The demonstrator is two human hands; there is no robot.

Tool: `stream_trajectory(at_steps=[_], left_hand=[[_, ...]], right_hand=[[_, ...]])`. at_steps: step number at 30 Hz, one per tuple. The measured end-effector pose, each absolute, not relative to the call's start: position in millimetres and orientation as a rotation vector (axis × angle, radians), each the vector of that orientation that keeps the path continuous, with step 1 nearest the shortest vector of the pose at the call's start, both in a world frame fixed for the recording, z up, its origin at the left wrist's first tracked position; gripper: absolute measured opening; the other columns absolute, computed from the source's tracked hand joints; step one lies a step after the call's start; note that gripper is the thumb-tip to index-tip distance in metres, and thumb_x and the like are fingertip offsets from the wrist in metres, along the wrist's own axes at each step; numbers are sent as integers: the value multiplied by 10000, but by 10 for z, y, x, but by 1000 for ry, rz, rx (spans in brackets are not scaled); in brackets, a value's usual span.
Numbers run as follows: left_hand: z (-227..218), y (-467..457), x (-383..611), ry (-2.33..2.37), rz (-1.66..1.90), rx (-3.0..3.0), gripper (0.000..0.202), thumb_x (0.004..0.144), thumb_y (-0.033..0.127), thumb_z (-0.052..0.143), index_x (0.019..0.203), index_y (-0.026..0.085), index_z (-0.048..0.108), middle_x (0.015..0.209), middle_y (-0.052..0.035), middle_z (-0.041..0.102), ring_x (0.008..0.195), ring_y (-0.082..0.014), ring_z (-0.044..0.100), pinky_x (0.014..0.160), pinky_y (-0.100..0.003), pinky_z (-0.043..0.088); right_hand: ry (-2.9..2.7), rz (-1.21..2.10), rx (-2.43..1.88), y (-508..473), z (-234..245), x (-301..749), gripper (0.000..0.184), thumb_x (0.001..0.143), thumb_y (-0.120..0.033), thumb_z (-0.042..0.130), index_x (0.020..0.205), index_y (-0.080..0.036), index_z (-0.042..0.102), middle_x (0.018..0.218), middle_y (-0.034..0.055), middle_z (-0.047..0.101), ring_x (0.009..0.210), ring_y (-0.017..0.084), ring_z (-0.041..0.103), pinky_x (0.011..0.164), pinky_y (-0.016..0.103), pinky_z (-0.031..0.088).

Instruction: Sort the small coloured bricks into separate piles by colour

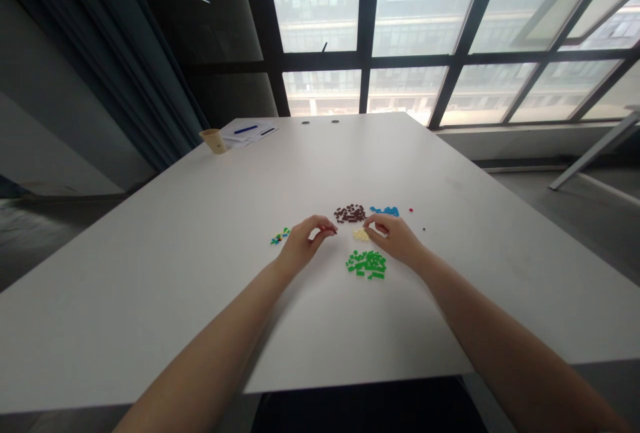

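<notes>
My left hand [306, 240] is closed in a pinch, and a small dark brown brick [335, 231] shows at its fingertips. Just beyond it lies a pile of brown bricks [350, 213]. My right hand [395, 236] has its thumb and forefinger drawn together over the edge of a small pile of cream bricks [360, 234]; whatever sits between them is too small to make out. Behind this hand are blue bricks [387, 211], partly covered by it. Nearer to me, between the forearms, green bricks [367, 264] are spread in a loose heap.
Left of my left hand is a cluster of mixed-colour bricks [280, 236]. A red piece [411, 210] and a tiny dark piece [424, 229] lie to the right. At the white table's [345, 160] far left stand a paper cup [214, 141] and papers [245, 133] with pens.
</notes>
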State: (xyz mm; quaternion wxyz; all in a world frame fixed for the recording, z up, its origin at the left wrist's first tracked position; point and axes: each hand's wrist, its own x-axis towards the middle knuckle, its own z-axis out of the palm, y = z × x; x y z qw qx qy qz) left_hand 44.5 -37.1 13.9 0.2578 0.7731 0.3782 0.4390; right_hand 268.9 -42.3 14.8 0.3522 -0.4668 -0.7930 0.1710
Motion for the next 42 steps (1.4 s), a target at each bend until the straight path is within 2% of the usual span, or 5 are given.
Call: stream_trajectory(at_steps=[6, 12, 23, 31, 42], left_hand=[[121, -388, 481, 940, 1025, 1926, 148, 760, 288, 574, 779, 185, 468, 747, -8, 637, 722, -121, 597, 656, -250, 471], [94, -386, 504, 829, 944, 1773, 212, 719, 282, 616, 714, 173, 434, 709, 3, 591, 684, -111, 579, 652, -249, 464], [81, -314, 490, 824, 1003, 1529, 254, 712, 310, 626, 814, 189, 427, 799, -43, 677, 701, -120, 602, 701, -282, 469], [67, -25, 117, 1136, 1309, 1497, 200, 711, 307, 567, 818, 178, 459, 692, -5, 637, 601, -101, 564, 630, -258, 455], [18, 132, -216, 1397, 1425, 1369, 165, 683, 246, 507, 824, 176, 460, 702, -12, 617, 620, -111, 556, 626, -263, 451]], right_hand=[[-2168, 320, -888, -602, 197, 2498, 166, 793, -250, 527, 923, -199, 617, 709, 15, 556, 648, 114, 478, 623, 233, 370], [-2238, 230, -872, -630, 121, 2401, 156, 818, -277, 515, 853, -197, 644, 672, 18, 529, 656, 121, 487, 617, 236, 359], [-2239, 165, -1048, -535, 107, 2437, 189, 829, -300, 501, 800, -201, 660, 707, 36, 592, 683, 135, 524, 659, 252, 362], [-2173, 376, -1431, -71, 106, 2263, 136, 763, -267, 558, 796, -216, 679, 816, 23, 653, 695, 127, 556, 644, 236, 384], [-2237, 365, -1690, 196, 23, 1851, 171, 745, -287, 556, 829, -237, 696, 835, 47, 680, 757, 184, 583, 641, 267, 390]])
